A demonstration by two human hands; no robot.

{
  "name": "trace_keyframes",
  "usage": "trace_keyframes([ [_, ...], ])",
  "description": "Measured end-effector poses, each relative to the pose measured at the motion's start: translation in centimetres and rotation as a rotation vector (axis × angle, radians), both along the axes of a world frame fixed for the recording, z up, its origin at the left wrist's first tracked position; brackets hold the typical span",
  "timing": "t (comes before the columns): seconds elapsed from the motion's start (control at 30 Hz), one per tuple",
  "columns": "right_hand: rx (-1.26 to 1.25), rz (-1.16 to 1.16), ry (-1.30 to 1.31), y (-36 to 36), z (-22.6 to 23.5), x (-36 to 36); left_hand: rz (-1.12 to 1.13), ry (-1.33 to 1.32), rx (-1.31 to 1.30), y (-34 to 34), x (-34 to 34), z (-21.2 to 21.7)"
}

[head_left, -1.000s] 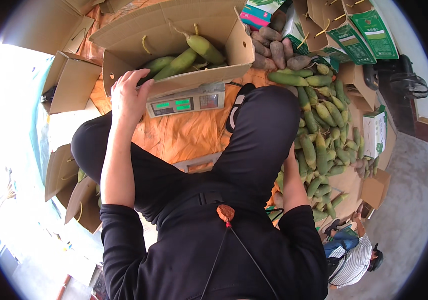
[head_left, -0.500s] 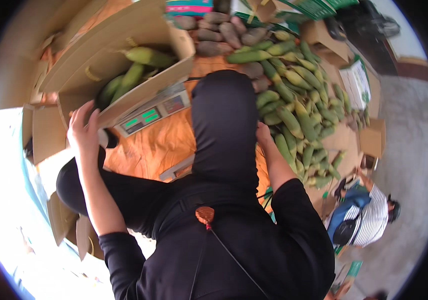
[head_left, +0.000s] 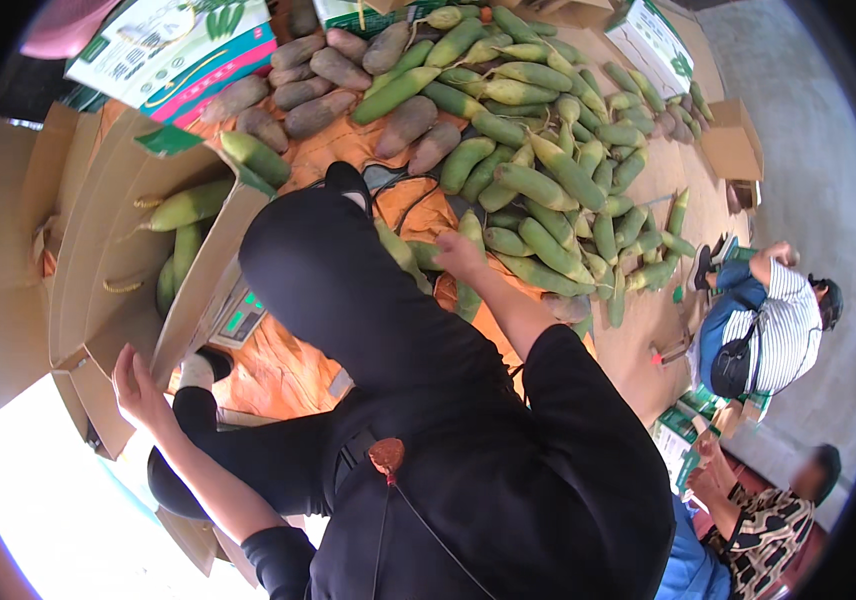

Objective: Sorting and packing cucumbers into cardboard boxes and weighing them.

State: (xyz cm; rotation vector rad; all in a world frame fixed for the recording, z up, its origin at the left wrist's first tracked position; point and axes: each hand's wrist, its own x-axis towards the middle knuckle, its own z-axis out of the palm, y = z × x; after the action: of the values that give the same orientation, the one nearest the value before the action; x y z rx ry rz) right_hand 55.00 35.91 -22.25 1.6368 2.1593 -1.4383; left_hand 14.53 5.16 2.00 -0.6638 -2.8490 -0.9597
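Observation:
My left hand [head_left: 141,393] is open, fingers apart, at the near lower corner of a cardboard box [head_left: 198,290]. Inside the box lie several long green radishes [head_left: 188,207]. The box rests over a scale with a lit green display [head_left: 235,322]. Beyond my raised knee, my right hand [head_left: 460,254] is over a green radish [head_left: 470,228] at the near edge of a large pile of green radishes [head_left: 538,180]. Its fingers are bent and partly hidden, so whether they grip the radish cannot be made out.
Dull reddish-brown radishes [head_left: 338,68] lie at the back on an orange sheet [head_left: 283,365]. Printed cartons [head_left: 178,60] stand behind them. To the right are a small cardboard box [head_left: 731,140], a person in a striped shirt [head_left: 783,325] and another in a patterned top [head_left: 763,530].
My view has turned toward the right. My right hand has moved out from beside my knee to the radishes. My left hand has slid down along the box edge.

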Motion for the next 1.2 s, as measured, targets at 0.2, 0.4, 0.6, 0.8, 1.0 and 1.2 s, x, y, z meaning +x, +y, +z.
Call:
trace_keyframes([
  [0.2,0.046,0.35,-0.042,0.4,2.2,-6.6,0.03,0.04,-0.014,-1.5,-1.3,-1.7],
  [0.4,0.012,0.314,-0.038,-0.3,1.1,-7.8,0.02,0.078,0.046,-1.3,-0.8,-1.5],
  [0.6,0.008,0.181,-0.02,-1.1,-0.3,-6.3,0.001,0.038,0.084,1.1,0.5,-0.1],
  [0.8,-0.14,-0.123,0.262,1.7,4.5,-4.6,-0.001,0.085,0.072,1.1,0.5,0.6],
  [1.0,0.046,-0.129,0.533,7.1,14.9,-8.1,-0.046,0.069,0.149,1.3,0.7,1.5],
  [1.2,0.229,-0.028,0.929,8.3,28.8,-14.8,-0.039,0.092,0.096,1.6,1.2,2.1],
])
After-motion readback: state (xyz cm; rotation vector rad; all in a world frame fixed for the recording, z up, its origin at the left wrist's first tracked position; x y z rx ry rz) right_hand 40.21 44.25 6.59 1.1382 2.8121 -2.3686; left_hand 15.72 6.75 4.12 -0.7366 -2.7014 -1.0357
